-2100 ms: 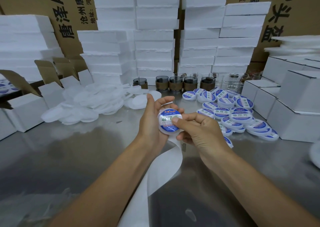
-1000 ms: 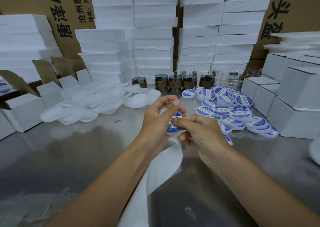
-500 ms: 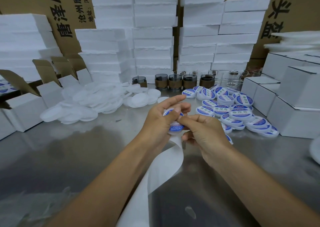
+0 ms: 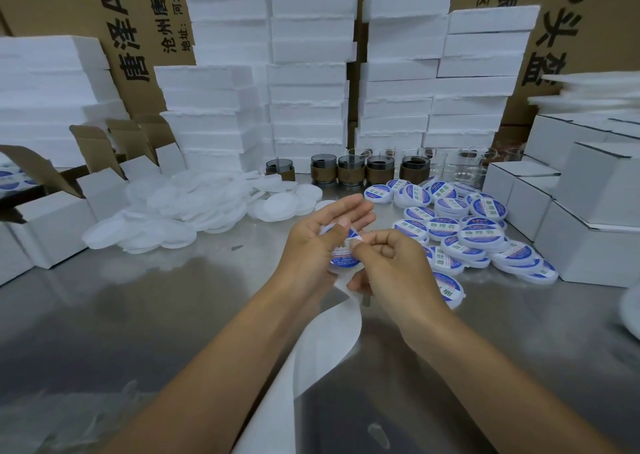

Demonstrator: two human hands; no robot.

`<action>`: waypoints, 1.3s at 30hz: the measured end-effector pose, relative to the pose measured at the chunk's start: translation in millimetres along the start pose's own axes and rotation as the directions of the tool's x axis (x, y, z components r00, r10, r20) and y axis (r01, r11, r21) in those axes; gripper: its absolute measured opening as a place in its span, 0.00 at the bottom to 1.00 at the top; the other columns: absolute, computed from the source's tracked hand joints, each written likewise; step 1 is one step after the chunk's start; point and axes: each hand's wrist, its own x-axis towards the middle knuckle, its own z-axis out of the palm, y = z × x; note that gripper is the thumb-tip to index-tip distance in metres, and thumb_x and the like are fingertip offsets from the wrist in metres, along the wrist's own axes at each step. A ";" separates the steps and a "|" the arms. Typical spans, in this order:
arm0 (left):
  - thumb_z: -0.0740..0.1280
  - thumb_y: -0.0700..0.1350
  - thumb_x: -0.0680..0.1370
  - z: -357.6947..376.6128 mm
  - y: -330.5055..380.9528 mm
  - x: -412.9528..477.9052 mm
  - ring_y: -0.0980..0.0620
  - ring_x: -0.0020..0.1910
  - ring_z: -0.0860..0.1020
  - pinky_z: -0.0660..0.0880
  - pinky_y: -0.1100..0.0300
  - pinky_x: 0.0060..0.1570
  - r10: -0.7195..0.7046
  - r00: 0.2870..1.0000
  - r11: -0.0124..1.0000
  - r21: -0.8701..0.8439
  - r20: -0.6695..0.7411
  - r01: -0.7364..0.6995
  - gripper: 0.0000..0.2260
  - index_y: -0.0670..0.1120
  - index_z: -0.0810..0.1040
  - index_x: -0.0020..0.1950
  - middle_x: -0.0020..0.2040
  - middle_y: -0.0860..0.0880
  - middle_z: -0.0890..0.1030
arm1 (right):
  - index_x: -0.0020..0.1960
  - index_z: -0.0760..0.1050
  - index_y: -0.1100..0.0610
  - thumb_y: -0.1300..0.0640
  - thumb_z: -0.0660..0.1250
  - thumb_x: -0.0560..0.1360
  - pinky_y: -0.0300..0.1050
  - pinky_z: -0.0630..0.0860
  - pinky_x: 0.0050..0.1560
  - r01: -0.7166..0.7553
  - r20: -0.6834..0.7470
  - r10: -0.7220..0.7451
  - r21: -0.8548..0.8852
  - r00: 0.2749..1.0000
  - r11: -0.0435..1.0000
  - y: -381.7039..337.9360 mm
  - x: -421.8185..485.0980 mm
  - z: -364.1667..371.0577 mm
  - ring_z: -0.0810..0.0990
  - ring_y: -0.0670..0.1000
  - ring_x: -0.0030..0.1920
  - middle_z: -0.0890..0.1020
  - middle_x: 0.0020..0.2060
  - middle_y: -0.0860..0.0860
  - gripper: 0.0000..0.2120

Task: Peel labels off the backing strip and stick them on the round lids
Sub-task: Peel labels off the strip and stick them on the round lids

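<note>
The left hand (image 4: 311,246) grips a lid (image 4: 334,268) at the centre, with its thumb on the blue label (image 4: 344,258). The right hand (image 4: 391,263) pinches the label's edge. The backing strip (image 4: 322,349) trails near. Many labelled lids (image 4: 478,235) lie right, and a pile of bare lids (image 4: 173,211) waits left.

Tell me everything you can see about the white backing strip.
The backing strip is a long band of plain white, smooth-looking paper. Its top end vanishes beneath the labelled lid held between the left hand and right hand; from there it curls down over the steel table and off the picture's bottom edge.
</note>
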 end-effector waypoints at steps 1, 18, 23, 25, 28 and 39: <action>0.57 0.30 0.79 -2.6 0.7 1.3 0.53 0.52 0.82 0.80 0.60 0.47 -0.004 1.000 1.000 -0.022 -0.014 0.004 0.15 0.45 0.79 0.53 0.49 0.49 0.85 | 0.44 0.75 0.55 0.58 0.64 0.76 0.47 0.78 0.38 -0.029 0.020 0.028 0.048 0.999 0.998 -1.4 0.0 0.0 0.80 0.46 0.25 0.82 0.27 0.46 0.03; 0.58 0.30 0.78 2.8 -6.5 -0.7 0.53 0.54 0.81 0.79 0.62 0.49 -0.040 0.998 0.999 -0.029 0.046 0.042 0.15 0.46 0.79 0.53 0.50 0.50 0.84 | 0.42 0.73 0.61 0.56 0.64 0.75 0.38 0.74 0.30 0.053 -0.061 -0.060 -0.116 0.996 0.992 3.2 5.8 -5.3 0.75 0.45 0.21 0.79 0.28 0.54 0.09; 0.58 0.28 0.77 2.3 -5.4 -0.2 0.53 0.52 0.82 0.79 0.63 0.45 -0.029 0.999 0.997 -0.067 0.037 0.031 0.16 0.45 0.79 0.53 0.49 0.49 0.85 | 0.41 0.65 0.55 0.47 0.61 0.76 0.45 0.68 0.34 0.105 -0.032 -0.119 -0.291 0.992 0.951 10.3 5.4 -3.4 0.76 0.53 0.35 0.78 0.33 0.55 0.13; 0.58 0.29 0.76 0.5 -2.7 0.6 0.53 0.52 0.82 0.79 0.63 0.44 -0.019 0.999 0.996 -0.089 0.039 0.023 0.15 0.45 0.79 0.53 0.49 0.49 0.85 | 0.40 0.65 0.56 0.43 0.62 0.75 0.47 0.71 0.38 0.075 -0.025 -0.086 -0.296 0.996 0.952 10.9 6.9 -4.3 0.78 0.57 0.37 0.79 0.34 0.58 0.17; 0.62 0.33 0.72 -0.9 1.1 0.9 0.53 0.53 0.82 0.79 0.60 0.49 -0.013 0.998 0.992 -0.128 0.058 0.021 0.14 0.45 0.78 0.54 0.50 0.49 0.85 | 0.41 0.68 0.59 0.43 0.65 0.73 0.39 0.73 0.30 0.032 -0.009 -0.034 -0.141 0.999 0.990 7.4 7.7 -6.5 0.78 0.50 0.28 0.77 0.27 0.52 0.18; 0.62 0.35 0.73 -2.1 3.3 -0.4 0.53 0.54 0.81 0.79 0.59 0.50 -0.073 0.987 0.985 -0.147 0.145 0.095 0.14 0.44 0.77 0.56 0.53 0.48 0.84 | 0.44 0.80 0.48 0.54 0.63 0.77 0.33 0.77 0.38 0.109 0.113 -0.118 0.082 0.987 0.991 5.9 9.1 -8.8 0.81 0.39 0.38 0.84 0.35 0.41 0.08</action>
